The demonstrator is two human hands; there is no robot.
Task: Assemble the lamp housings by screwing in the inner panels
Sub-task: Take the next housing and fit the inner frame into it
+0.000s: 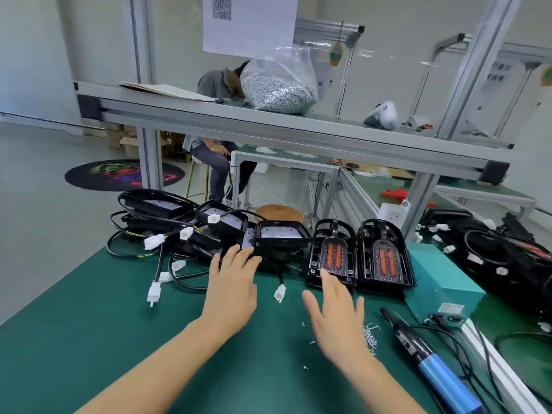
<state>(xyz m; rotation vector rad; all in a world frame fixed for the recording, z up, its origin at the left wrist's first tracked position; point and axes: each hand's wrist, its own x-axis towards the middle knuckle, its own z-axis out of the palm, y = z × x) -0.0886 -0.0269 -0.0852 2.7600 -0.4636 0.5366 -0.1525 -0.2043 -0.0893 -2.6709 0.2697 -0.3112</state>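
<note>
Several black lamp housings with cables and white connectors lie piled at the back left of the green mat point(89, 339). My left hand point(231, 289) reaches into this pile, its straight fingers touching a black housing point(280, 234) at the front. Two arched black housings with orange inner panels stand side by side; the left one point(331, 253) has my right hand point(337, 316) just before it, fingers spread and index tip at its lower edge. The second arched housing point(385, 256) is untouched. Loose screws point(370, 337) lie right of my right hand. An electric screwdriver point(427, 357) with a blue grip lies beside them.
A teal power box point(442, 282) stands right of the arched housings. More black housings and cables point(507, 258) fill the far right. An aluminium shelf point(268, 124) overhead carries a bag of screws point(277, 85). A person sits on a stool behind the bench.
</note>
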